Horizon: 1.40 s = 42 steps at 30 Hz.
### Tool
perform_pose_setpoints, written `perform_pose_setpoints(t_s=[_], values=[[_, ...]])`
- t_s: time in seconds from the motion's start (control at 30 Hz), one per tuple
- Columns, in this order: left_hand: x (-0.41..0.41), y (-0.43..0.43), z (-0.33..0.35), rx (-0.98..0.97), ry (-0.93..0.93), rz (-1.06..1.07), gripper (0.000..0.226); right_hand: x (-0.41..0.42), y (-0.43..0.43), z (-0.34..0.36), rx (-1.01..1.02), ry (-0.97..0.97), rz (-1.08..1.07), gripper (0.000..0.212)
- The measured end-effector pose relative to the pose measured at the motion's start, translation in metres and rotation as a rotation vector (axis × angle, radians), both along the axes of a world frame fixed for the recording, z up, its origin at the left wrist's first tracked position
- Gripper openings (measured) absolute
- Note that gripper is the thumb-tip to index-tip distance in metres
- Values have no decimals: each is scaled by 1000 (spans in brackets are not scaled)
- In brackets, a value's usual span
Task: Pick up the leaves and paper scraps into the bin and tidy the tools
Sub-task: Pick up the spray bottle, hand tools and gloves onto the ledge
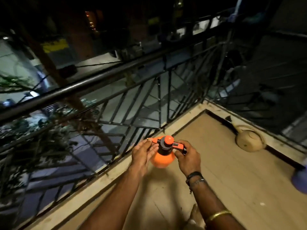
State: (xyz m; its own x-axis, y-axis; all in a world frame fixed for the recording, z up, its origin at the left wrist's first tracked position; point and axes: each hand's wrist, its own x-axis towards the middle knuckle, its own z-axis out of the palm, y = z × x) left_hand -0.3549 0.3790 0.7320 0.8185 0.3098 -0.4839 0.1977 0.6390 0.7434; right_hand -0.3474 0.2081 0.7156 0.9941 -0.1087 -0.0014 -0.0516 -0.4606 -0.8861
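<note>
- The railing [93, 83] runs from 9 o'clock up towards 1 o'clock, with a dark street beyond it.
- The left hand [142, 153], just below centre, lays straight, close-set fingers flat against the sprayer's left side.
- The orange sprayer [163, 158], with a black neck, is upright between both hands, over the floor [224, 171] near the railing's foot.
- The right hand [187, 156], at the sprayer's 3 o'clock, has fingers and thumb curled round its handle.
- A beige round thing [247, 138] lies at 2 o'clock, near the corner.
- A blurred purple thing [300, 180] sits at the 4 o'clock edge.
</note>
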Motion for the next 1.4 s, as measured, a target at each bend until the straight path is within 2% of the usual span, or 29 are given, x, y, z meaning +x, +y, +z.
perform_pose_setpoints(t_s=[0.07,0.2,0.3,0.6,0.83,1.03,1.17,1.3,1.4], values=[[31,-25,-3,26,-1,-70,3,17,-25,-3,9,13,-80,37],[92,-77,-13,49,6,-156,12,61,-76,-9,55,37,-180,39],[135,-117,-12,29,4,-181,20,100,-113,-10,34,36,-215,38],[268,-212,-11,74,24,-312,26,207,-199,-9,-6,9,-348,35],[395,-244,-29,114,30,-464,20,306,-230,-44,-70,-63,-399,30],[509,-249,-48,131,67,-602,13,403,-233,-47,-10,46,-474,27],[582,-262,-56,182,77,-684,8,466,-239,-56,-64,31,-525,25],[644,-274,-64,164,143,-743,12,521,-249,-63,-51,39,-584,23],[685,-289,-71,161,200,-763,5,560,-263,-76,4,101,-605,24]])
